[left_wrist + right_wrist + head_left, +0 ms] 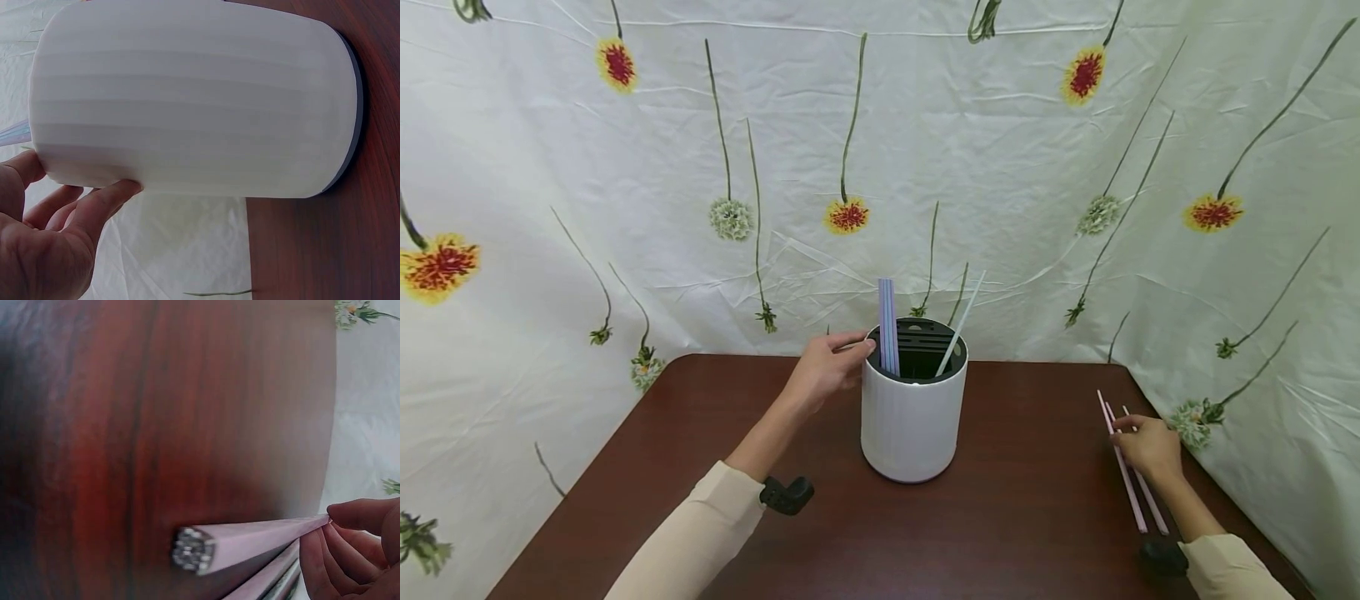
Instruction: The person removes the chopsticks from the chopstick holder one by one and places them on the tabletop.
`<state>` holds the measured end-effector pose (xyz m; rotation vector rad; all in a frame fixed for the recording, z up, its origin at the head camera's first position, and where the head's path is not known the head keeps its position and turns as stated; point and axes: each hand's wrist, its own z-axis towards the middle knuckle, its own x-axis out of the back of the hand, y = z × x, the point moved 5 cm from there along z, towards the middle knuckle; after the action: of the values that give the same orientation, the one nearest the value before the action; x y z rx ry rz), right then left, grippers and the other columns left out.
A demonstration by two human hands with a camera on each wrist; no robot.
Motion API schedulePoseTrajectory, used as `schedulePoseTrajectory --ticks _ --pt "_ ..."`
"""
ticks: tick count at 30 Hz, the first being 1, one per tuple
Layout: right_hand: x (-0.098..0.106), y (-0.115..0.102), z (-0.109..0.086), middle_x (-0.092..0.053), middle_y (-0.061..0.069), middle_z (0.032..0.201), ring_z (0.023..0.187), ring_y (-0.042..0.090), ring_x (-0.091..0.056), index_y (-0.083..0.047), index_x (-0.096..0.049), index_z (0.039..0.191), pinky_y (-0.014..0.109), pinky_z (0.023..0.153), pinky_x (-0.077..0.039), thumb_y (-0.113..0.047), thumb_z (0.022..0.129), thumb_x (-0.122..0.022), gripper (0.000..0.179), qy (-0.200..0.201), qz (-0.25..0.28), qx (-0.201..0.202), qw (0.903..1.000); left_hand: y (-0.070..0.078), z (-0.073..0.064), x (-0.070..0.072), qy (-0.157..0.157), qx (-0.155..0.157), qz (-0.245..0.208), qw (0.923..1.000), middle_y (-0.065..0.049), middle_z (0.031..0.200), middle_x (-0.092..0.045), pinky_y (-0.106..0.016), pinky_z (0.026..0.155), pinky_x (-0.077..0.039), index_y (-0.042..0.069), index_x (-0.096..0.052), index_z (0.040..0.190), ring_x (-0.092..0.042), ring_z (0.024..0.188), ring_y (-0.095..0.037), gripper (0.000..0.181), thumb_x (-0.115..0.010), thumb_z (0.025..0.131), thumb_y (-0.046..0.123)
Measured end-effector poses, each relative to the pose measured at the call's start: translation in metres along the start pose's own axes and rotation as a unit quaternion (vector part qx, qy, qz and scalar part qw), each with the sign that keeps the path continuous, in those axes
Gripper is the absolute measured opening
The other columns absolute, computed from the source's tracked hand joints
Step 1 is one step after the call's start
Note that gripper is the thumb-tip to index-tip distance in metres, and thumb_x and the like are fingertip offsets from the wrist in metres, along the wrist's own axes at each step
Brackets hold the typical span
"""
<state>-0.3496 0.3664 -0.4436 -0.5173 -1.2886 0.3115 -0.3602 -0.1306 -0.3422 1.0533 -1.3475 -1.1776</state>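
Note:
A white cylindrical utensil holder (913,429) with a dark slotted top stands upright at the middle of the table. Purple-blue chopsticks (888,325) stand bunched at its left, and a pale green chopstick (961,323) leans right inside it. My left hand (829,367) grips the holder's upper left edge; the left wrist view shows its fingertips on the white wall (194,112). At the right, my right hand (1150,450) pinches a pink chopstick (262,540) between thumb and fingers. More pink chopsticks (1150,502) lie beside it, partly covered by the hand.
The dark reddish-brown table (1000,533) narrows toward its far edge. A white cloth (805,125) printed with flowers hangs behind it and along the sides. My right hand is close to the table's right edge. Each wrist wears a black camera (787,496).

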Motion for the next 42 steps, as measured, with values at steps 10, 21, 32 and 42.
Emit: schedulePoseTrajectory --ticks 10,21,32,42 --pt "-0.004 0.004 0.000 -0.071 0.032 0.100 0.082 0.050 -0.064 0.005 -0.074 0.103 0.050 0.066 -0.051 -0.013 0.087 -0.064 0.027 -0.001 -0.024 0.008 0.9997 0.001 0.000 0.000 -0.001 -0.003 -0.002 1.0000 -0.016 0.144 -0.059 -0.049 0.097 -0.056 0.008 -0.056 0.146 -0.064 0.124 -0.030 0.051 -0.067 0.100 0.027" --pt "-0.005 0.005 -0.003 -0.071 0.015 0.072 0.060 0.027 -0.061 0.006 -0.073 0.107 0.036 0.054 -0.046 -0.012 0.088 -0.062 0.029 -0.006 -0.012 -0.003 0.9999 0.000 0.000 0.000 -0.003 -0.006 0.004 1.0000 -0.016 0.145 -0.058 -0.051 0.099 -0.054 0.009 -0.056 0.146 -0.062 0.127 -0.031 0.052 -0.068 0.100 0.028" --pt "0.027 -0.061 0.002 -0.075 0.025 0.101 0.069 0.026 -0.069 0.004 -0.072 0.116 0.041 0.064 -0.053 -0.022 0.097 -0.066 0.033 0.049 0.040 0.077 0.9951 0.001 0.000 -0.001 -0.003 -0.003 0.003 1.0000 -0.015 0.143 -0.060 -0.051 0.098 -0.055 0.009 -0.057 0.145 -0.063 0.125 -0.030 0.051 -0.068 0.099 0.028" --pt "0.053 -0.185 -0.003 -0.075 0.025 0.107 0.078 0.024 -0.077 -0.001 -0.069 0.126 0.027 0.071 -0.062 -0.024 0.099 -0.068 0.036 -0.005 0.190 0.121 0.9744 0.000 -0.001 -0.001 -0.005 -0.007 0.009 0.9999 -0.015 0.142 -0.061 -0.052 0.099 -0.054 0.010 -0.057 0.146 -0.065 0.122 -0.031 0.052 -0.068 0.099 0.030"
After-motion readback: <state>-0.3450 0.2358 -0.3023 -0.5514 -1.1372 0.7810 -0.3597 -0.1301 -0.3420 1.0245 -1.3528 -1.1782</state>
